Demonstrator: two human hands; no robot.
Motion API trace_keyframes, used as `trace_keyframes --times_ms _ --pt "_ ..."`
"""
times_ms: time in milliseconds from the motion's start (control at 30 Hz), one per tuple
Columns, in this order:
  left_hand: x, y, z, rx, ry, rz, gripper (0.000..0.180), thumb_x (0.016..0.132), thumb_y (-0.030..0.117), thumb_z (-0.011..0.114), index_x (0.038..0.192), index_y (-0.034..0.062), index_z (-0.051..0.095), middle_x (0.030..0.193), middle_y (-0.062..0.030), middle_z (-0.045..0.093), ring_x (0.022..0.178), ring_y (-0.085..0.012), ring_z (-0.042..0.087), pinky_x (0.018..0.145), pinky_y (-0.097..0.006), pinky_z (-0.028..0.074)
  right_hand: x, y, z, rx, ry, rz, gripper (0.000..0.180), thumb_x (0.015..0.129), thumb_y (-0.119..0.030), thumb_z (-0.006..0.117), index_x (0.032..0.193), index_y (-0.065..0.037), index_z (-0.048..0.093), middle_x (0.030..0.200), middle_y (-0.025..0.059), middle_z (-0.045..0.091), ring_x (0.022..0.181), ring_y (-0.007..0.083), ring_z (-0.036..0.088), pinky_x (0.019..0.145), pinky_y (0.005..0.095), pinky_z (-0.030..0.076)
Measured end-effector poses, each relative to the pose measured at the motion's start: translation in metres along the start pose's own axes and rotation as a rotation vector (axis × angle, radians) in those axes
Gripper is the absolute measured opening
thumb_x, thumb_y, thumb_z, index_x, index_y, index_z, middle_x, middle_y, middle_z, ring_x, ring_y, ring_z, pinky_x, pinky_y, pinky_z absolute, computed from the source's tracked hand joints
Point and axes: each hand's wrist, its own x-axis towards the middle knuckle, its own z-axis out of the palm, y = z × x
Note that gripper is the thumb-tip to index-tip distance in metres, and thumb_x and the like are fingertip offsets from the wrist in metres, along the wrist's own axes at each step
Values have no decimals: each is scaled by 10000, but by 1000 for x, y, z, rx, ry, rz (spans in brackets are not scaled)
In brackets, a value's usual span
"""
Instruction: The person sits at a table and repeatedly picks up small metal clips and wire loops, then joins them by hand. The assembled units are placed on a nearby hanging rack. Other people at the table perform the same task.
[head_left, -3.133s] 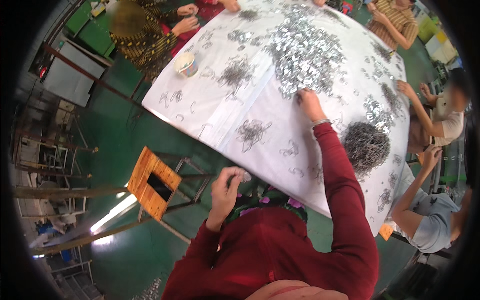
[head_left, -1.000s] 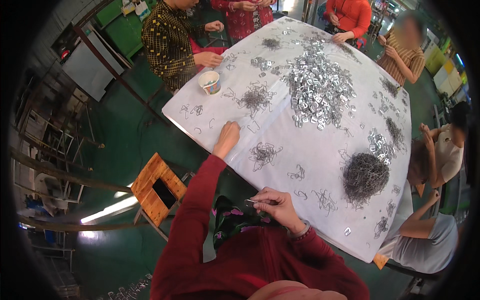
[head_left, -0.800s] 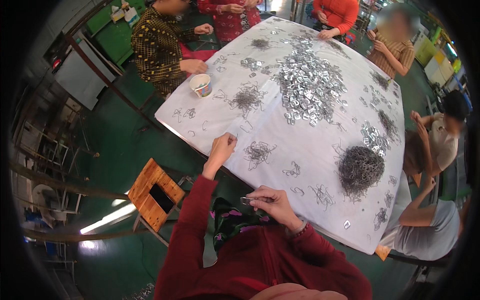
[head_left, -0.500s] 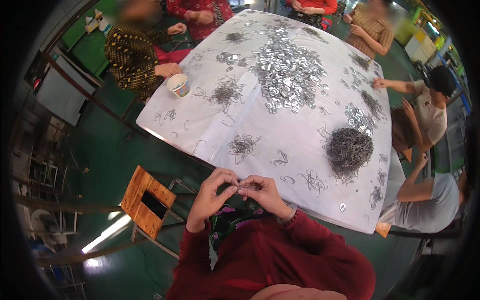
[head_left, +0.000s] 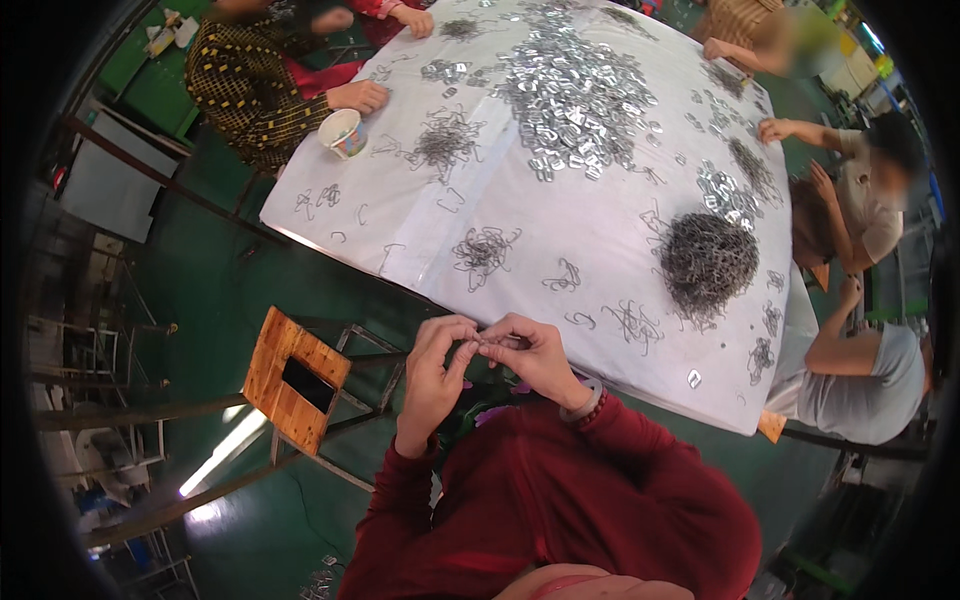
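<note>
My left hand (head_left: 440, 365) and my right hand (head_left: 530, 355) meet fingertip to fingertip just off the near edge of the white-covered table (head_left: 400, 210). Both are pinched on something small that the fingers hide, so I cannot make out what it is. Just beyond them on the table lies a small heap of bent wire hooks (head_left: 484, 254). To its right are a few loose hooks (head_left: 563, 276) and another loose cluster of hooks (head_left: 632, 322).
A large pile of shiny metal buckles (head_left: 575, 95) covers the table's far middle. A dense mound of wire hooks (head_left: 708, 265) stands at right. A white tub (head_left: 343, 134) sits near a co-worker's hand (head_left: 358, 96). A wooden stool (head_left: 295, 380) with a dark phone-like slab is at left.
The view has shifted, so the table sits higher in it. My hands stay pinched together. The co-worker at far left has a hand flat on the table beside the tub.
</note>
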Motion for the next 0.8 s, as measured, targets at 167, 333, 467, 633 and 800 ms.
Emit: trace_keyframes --times_ms 167,333,467,633,800 --pt "-18 -8 -1 -204 84 -158 59 884 0 578 934 -22 601 928 -93 673 814 -124 626 737 -259 506 16 -20 -26 -344 -91 -185 302 817 -23 677 1114 0 627 900 27 650 820 85 588 705 214 490" --pt "-28 -6 -3 -245 139 -260 65 894 -14 560 947 -24 594 930 -87 672 840 -126 627 765 -255 502 143 -41 -185 -756 298 -256 330 842 -107 640 1151 7 613 813 99 665 664 129 604 627 266 500" --pt "-35 -16 -1 -242 126 -271 90 904 -45 524 982 -19 560 937 -103 652 892 -132 608 829 -272 481 206 -12 -252 -1564 512 -594 277 779 -23 608 1050 30 625 862 189 634 750 327 619 707 397 512" --pt "-50 -17 0 -358 218 -329 69 919 16 546 982 -9 558 941 -69 638 834 -117 596 766 -244 486 216 -13 -259 -1474 551 -553 232 745 19 580 971 31 629 832 203 608 793 369 603 720 449 489" --pt "-53 -32 3 -414 245 -228 69 925 3 528 983 -17 558 924 -83 623 841 -115 591 783 -240 477 152 -31 -175 -458 299 -376 240 806 34 573 1030 45 658 859 104 685 754 132 650 689 259 519"
